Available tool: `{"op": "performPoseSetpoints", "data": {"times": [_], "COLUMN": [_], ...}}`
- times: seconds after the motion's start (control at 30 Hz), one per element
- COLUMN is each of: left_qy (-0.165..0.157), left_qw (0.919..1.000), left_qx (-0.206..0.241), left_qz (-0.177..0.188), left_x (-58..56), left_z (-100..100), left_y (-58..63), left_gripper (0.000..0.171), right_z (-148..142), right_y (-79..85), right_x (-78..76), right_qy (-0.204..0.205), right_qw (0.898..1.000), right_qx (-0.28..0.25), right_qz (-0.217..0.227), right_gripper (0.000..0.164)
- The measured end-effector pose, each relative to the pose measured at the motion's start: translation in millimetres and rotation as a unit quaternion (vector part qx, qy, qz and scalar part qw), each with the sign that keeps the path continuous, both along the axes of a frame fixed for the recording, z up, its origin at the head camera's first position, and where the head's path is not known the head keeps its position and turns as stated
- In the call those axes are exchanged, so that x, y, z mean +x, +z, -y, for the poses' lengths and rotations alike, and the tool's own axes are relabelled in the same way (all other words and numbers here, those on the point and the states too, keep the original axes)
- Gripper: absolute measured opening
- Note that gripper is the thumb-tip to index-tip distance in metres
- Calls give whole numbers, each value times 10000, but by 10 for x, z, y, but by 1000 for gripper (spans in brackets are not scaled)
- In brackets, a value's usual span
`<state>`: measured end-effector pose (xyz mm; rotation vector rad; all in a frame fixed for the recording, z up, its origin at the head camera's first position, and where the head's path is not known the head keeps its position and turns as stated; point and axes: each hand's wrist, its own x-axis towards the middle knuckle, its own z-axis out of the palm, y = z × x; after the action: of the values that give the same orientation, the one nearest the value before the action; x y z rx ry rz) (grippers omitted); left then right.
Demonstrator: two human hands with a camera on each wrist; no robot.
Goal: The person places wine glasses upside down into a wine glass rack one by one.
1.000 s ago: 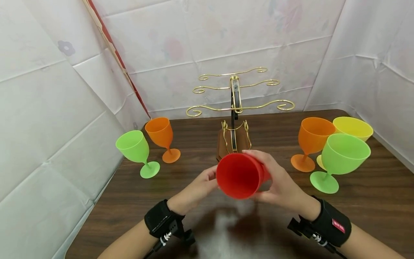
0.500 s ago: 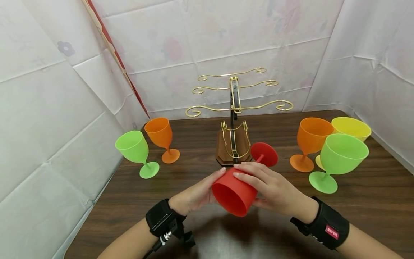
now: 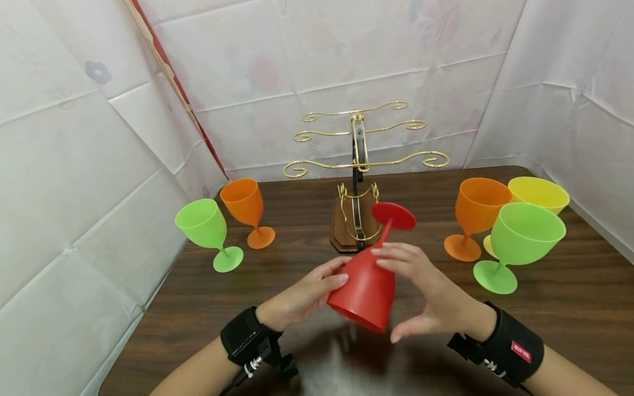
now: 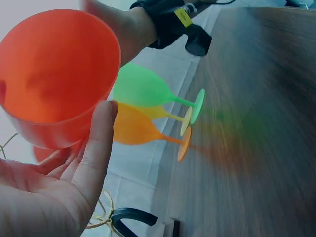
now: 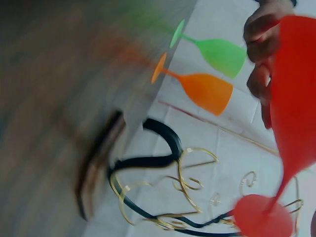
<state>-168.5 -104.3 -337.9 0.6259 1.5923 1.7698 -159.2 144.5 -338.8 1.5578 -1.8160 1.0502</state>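
Note:
A red plastic goblet (image 3: 365, 286) is tilted upside down over the table, its foot up and back and its mouth toward the front. My left hand (image 3: 309, 291) grips the bowl near the rim, thumb on the near side. Beside the bowl, my right hand (image 3: 433, 294) is spread: its fingertips are at the bowl by the stem, and its thumb stands away from the rim. The left wrist view looks into the goblet's mouth (image 4: 59, 64). In the right wrist view the goblet (image 5: 298, 98) hangs along the right edge, with the left hand's curled fingers (image 5: 261, 49) behind it.
A gold wire glass rack (image 3: 366, 165) on a wooden base stands behind the goblet. Left of it are a green goblet (image 3: 205, 225) and an orange goblet (image 3: 245, 203). On the right stand orange (image 3: 477, 206), yellow (image 3: 540, 192) and green (image 3: 525, 236) goblets, close together.
The red goblet has turned from mouth toward me to mouth down, with its foot swinging up. My right hand has loosened, its thumb moving off the bowl, while my left hand keeps holding.

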Motion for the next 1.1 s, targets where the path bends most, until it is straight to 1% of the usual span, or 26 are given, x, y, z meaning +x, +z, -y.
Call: {"op": "performPoseSetpoints", "data": {"times": [0.07, 0.13, 0.17, 0.23, 0.3, 0.37, 0.4, 0.47, 0.53, 0.67, 0.8, 0.93, 1.0, 1.1], "left_qy": [106, 232, 300, 432, 570, 717, 784, 932, 1036, 1114, 1097, 1067, 997, 874], "left_qw": [9994, 9979, 9968, 9942, 9917, 9882, 9861, 9808, 9746, 9630, 9572, 9548, 9545, 9521], "left_qx": [47, 113, 156, 244, 294, 249, 199, 59, -40, -168, -167, -56, -4, 31], "left_qz": [-311, -595, -727, -953, -1110, -1328, -1450, -1713, -1984, -2449, -2672, -2774, -2809, -2931], "left_x": [-8, -16, -20, -23, -22, -19, -17, -16, -14, -9, -15, -31, -38, -42], "left_z": [-4, -8, -9, -11, -14, -19, -23, -32, -44, -62, -71, -78, -87, -107], "left_y": [-11, -22, -28, -33, -33, -31, -29, -29, -31, -35, -47, -66, -80, -96], "left_gripper": [68, 70, 70, 71, 72, 72, 72, 73, 73, 77, 81, 84, 86, 84], "right_z": [-6, -10, -14, -25, -37, -38, -33, -11, 23, 86, 111, 118, 126, 148], "right_y": [-18, -47, -65, -98, -118, -129, -131, -132, -132, -106, -75, -90, -105, -121], "right_x": [-19, -39, -46, -48, -34, -13, -5, 10, 22, 50, 62, 61, 57, 52], "right_qy": [93, -17, -97, -210, -241, -254, -273, -335, -420, -688, -917, -1001, -979, -867], "right_qw": [9989, 9965, 9947, 9890, 9779, 9605, 9519, 9357, 9249, 9103, 9059, 9119, 9170, 9259], "right_qx": [-410, -752, -866, -987, -936, -773, -674, -452, -268, -164, -311, -453, -539, -615], "right_qz": [192, 362, 540, 1083, 1852, 2662, 2976, 3484, 3769, 4078, 4122, 3953, 3828, 3625], "right_gripper": [88, 88, 88, 87, 84, 81, 80, 79, 79, 76, 73, 75, 77, 80]}}
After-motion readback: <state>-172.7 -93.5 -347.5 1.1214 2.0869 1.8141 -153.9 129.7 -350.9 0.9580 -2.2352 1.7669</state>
